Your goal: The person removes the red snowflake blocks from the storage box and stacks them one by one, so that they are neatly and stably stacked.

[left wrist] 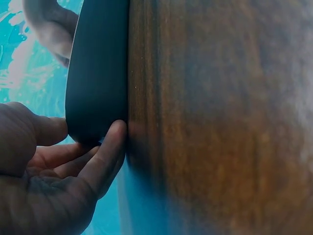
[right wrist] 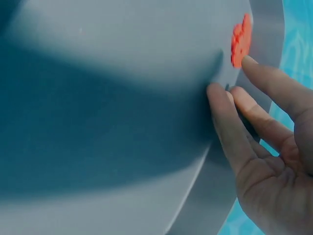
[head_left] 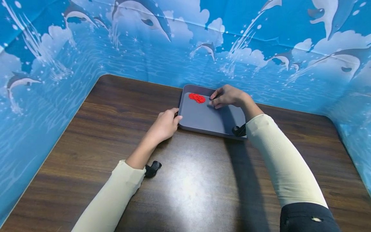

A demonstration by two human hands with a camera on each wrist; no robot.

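Observation:
A shallow grey rectangular tray point(head_left: 203, 119) lies on the wooden table near its far edge. My left hand point(head_left: 166, 125) grips the tray's left front corner; in the left wrist view the thumb is at the rim and the fingers point(left wrist: 105, 154) lie against the outer wall and underside. A small cluster of flat red pieces point(head_left: 197, 98) sits in the tray's far left part. Just right of the cluster, my right hand point(head_left: 227, 96) reaches down into the tray. In the right wrist view its fingertips point(right wrist: 215, 90) are at the tray floor, thumb apart from them beside the red pieces point(right wrist: 240, 41).
The brown wooden table point(head_left: 116, 109) extends around the tray. A blue dolphin-printed sheet point(head_left: 162, 54) hangs close behind the table and along its sides. Black straps with small attachments point(head_left: 153, 169) are on both wrists. The right arm's shadow falls across the tray.

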